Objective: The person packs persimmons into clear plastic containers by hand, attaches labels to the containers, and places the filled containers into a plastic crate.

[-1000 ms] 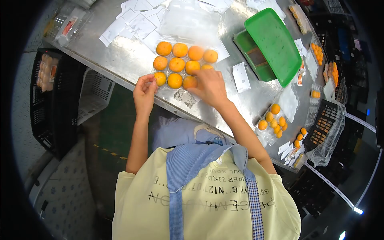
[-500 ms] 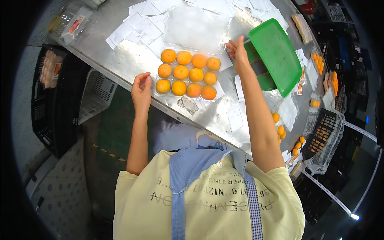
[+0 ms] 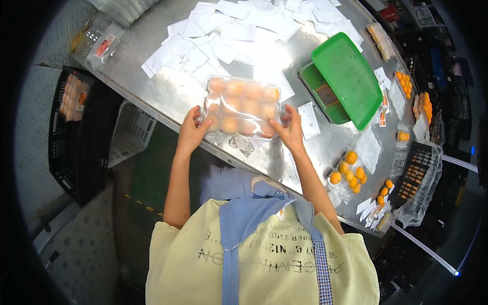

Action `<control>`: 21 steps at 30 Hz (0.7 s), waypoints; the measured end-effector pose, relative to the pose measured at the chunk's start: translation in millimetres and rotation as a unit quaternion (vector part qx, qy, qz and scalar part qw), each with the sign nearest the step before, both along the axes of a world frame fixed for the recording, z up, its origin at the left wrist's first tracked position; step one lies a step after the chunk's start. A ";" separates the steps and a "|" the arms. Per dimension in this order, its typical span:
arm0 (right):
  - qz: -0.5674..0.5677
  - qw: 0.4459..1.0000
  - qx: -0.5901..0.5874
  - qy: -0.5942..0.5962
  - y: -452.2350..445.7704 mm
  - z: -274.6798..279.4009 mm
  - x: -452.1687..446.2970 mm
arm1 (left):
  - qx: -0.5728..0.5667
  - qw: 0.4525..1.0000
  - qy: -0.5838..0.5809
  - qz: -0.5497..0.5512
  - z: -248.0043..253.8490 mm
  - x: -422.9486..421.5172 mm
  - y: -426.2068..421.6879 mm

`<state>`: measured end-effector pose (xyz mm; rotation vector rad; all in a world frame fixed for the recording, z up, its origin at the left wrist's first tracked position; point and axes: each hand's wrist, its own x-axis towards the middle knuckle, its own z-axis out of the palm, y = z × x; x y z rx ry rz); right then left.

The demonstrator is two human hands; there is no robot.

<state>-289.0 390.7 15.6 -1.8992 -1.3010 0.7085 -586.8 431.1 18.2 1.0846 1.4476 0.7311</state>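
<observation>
A clear plastic clamshell with rows of round orange fruit lies in front of me, its lid down over the fruit. The lid's glare blurs what is inside. My left hand grips the left edge near the front corner, thumb on top. At the right edge, my right hand holds the other front corner, also with the thumb over the lid. Loose white paper slips lie behind the box. Right of it stands a green container with a tilted green tray on it.
The metal table has its edge close to my body. Another clamshell with loose fruit sits at the right. Empty clear boxes stand at the back left. Below the left edge are a black crate and a white crate.
The clamshell's lid, laid back before, now covers the fruit. My right hand has come from beside the green container to the box's right side. My left hand now touches the left side.
</observation>
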 end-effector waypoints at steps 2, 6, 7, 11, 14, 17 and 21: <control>0.004 0.988 -0.082 0.129 -13.4 -14.1 7.2 | 0.013 1.000 0.010 -0.005 -12.7 3.8 3.0; -0.033 0.957 -0.132 0.258 -29.7 -5.4 19.8 | 0.017 1.000 -0.009 -0.009 -18.3 26.1 5.7; -0.040 0.958 -0.131 0.252 -32.7 -3.5 26.8 | 0.021 0.999 -0.004 -0.023 -27.5 33.2 7.4; -0.065 0.973 -0.106 0.193 -47.0 -28.4 60.2 | 0.049 0.994 -0.098 0.027 -35.6 67.7 2.9; -0.078 0.978 -0.066 0.181 -54.3 -58.3 63.8 | -0.030 0.988 -0.142 0.062 -29.2 73.4 -16.5; -0.090 0.962 -0.070 0.247 -50.2 -22.0 50.0 | -0.102 0.970 -0.203 0.090 -22.2 73.7 -43.3; -0.065 0.963 -0.072 0.252 -50.8 -27.5 52.4 | -0.214 0.916 -0.318 0.119 -24.7 92.5 -41.2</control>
